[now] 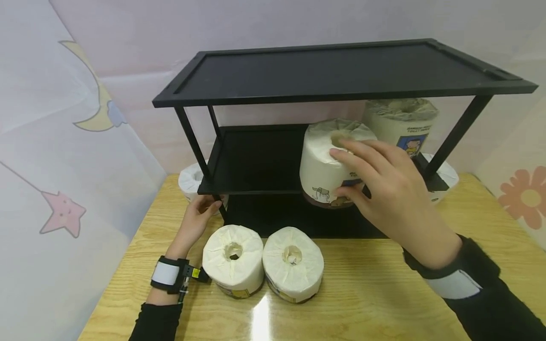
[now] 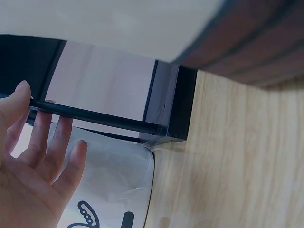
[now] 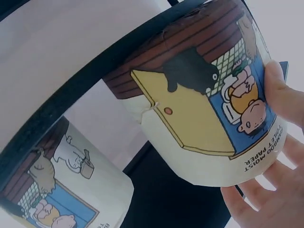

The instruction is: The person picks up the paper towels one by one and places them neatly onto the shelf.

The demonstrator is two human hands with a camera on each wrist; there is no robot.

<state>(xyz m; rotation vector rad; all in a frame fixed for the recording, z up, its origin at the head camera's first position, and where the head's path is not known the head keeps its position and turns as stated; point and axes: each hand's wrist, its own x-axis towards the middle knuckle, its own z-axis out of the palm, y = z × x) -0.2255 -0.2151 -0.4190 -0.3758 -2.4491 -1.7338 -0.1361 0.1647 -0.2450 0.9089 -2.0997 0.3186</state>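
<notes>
My right hand (image 1: pixel 388 189) grips a wrapped toilet paper roll (image 1: pixel 317 163) by its top and side. The roll is slightly tilted at the front of the black rack's middle shelf (image 1: pixel 260 156). In the right wrist view, the thumb and fingers lie against its printed wrapper (image 3: pixel 199 109). My left hand (image 1: pixel 199 218) is at the rack's front left post, and the left wrist view shows thumb and fingers on both sides of that black post (image 2: pixel 95 115). A second roll (image 1: pixel 398 123) stands at the back right of the middle shelf.
Two rolls stand side by side on the wooden table before the rack, a left one (image 1: pixel 232 260) and a right one (image 1: pixel 294 265). More rolls show beyond the rack's left side (image 1: pixel 189 180) and right side (image 1: pixel 445 173). The black top panel (image 1: pixel 341 71) overhangs the middle shelf.
</notes>
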